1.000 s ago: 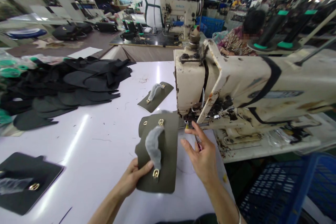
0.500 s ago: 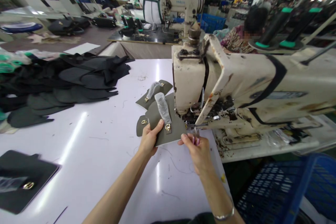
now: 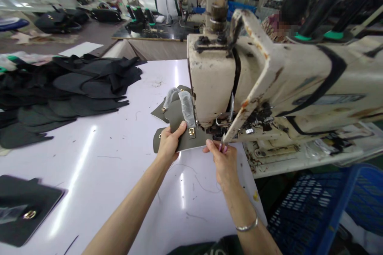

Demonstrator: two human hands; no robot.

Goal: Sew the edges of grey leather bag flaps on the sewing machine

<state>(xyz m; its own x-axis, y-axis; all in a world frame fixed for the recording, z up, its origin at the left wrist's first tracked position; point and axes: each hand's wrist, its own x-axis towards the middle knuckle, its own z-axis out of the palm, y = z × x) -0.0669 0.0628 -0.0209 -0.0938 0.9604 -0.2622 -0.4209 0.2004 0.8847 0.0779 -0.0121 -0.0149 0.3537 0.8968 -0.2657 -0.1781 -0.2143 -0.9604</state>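
Observation:
A dark grey-green bag panel [image 3: 199, 140] lies at the sewing machine's needle area, its right part under the head. It carries a gold buckle and a handle wrapped in clear plastic [image 3: 187, 107]. My left hand [image 3: 170, 141] is closed on the panel's left part, thumb on top. My right hand [image 3: 225, 161] pinches at the panel's near right edge. In the same hand sit small pink-handled scissors [image 3: 222, 146], partly hidden by the fingers. Behind the held panel is a second grey-green panel [image 3: 158, 109] with gold fittings. The sewing machine [image 3: 214, 75] stands just beyond my right hand.
Stacked dark pieces [image 3: 74, 91] cover the table's far left. Another grey panel with a gold fitting [image 3: 30, 195] lies near left. Loose threads dot the white table [image 3: 119, 191]. A blue plastic crate [image 3: 311, 203] stands low at right. Other people sit beyond the machine.
The view has shifted and moved closer to the machine. Both hands keep their hold, and the panel lies slightly farther in beside the machine head.

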